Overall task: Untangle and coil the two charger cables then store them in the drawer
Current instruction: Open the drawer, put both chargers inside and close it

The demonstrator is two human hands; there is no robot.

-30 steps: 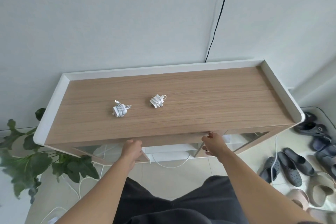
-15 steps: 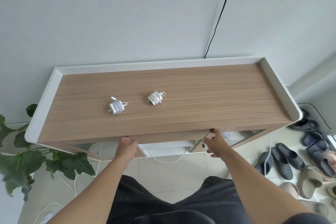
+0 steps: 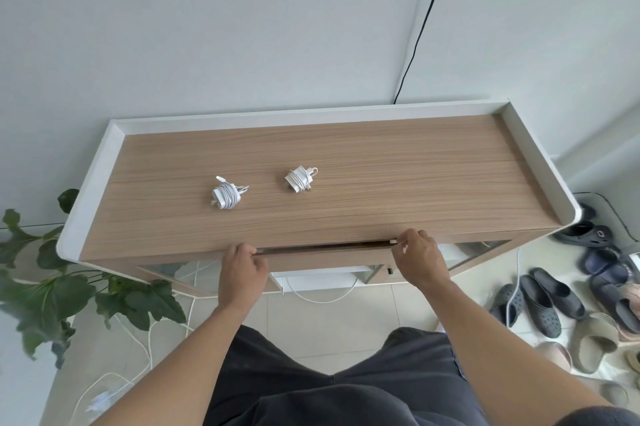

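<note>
Two white charger cables lie coiled around their plugs on the wooden cabinet top (image 3: 398,183): the left charger (image 3: 225,196) and the right charger (image 3: 300,179), apart from each other. Below the front edge, the drawer (image 3: 329,254) stands pulled out by a narrow gap. My left hand (image 3: 242,270) grips the drawer front's left end. My right hand (image 3: 417,257) grips its right end. Both hands are well in front of the chargers. The drawer's inside is hidden.
A white raised rim (image 3: 540,162) borders the cabinet top on three sides. A leafy plant (image 3: 79,290) stands at the left. Several slippers (image 3: 554,301) lie on the floor at the right. White cords (image 3: 138,349) trail on the tiles; a black cable (image 3: 420,24) runs up the wall.
Both hands rose from under the cabinet's front edge onto the drawer front and closed on it. The drawer has come out by a narrow gap.
</note>
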